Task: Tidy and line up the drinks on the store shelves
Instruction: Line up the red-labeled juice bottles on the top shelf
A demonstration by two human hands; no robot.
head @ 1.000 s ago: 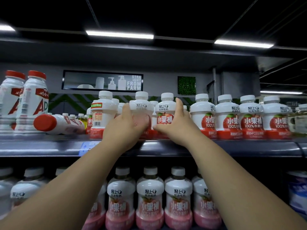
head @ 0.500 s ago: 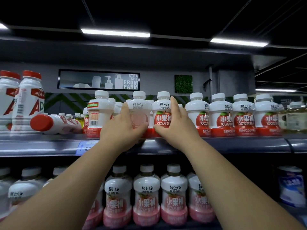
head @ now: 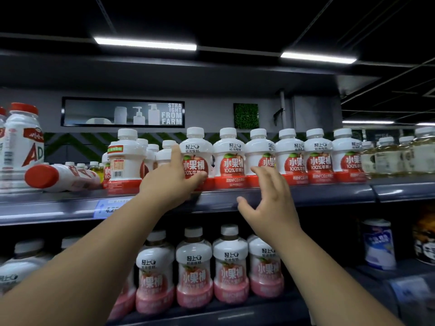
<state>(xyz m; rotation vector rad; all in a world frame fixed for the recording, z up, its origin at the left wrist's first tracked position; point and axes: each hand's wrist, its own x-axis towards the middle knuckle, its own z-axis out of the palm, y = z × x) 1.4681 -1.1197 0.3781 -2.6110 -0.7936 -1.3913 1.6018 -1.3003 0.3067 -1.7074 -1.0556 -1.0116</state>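
Note:
White apple juice bottles with red labels [head: 289, 158] stand in a row along the front of the upper shelf [head: 329, 192]. My left hand [head: 169, 182] grips the leftmost bottle of that row [head: 196, 149], index finger up its left side and thumb across its red base. My right hand [head: 268, 203] hovers in front of the shelf edge with fingers spread, holding nothing. Further left, one apple juice bottle [head: 123, 158] stands apart from the row, its barcode side facing out.
A red-capped AD milk bottle [head: 58, 177] lies on its side at the left, beside upright ones [head: 22, 147]. Pale tea bottles [head: 388, 157] fill the shelf's right end. Pink-labelled bottles [head: 194, 271] and a blue-white can [head: 379, 243] stand on the lower shelf.
My right hand has let go of its bottle and dropped back down to the right, fingers spread. My left hand stays on its bottle, which now stands against the row.

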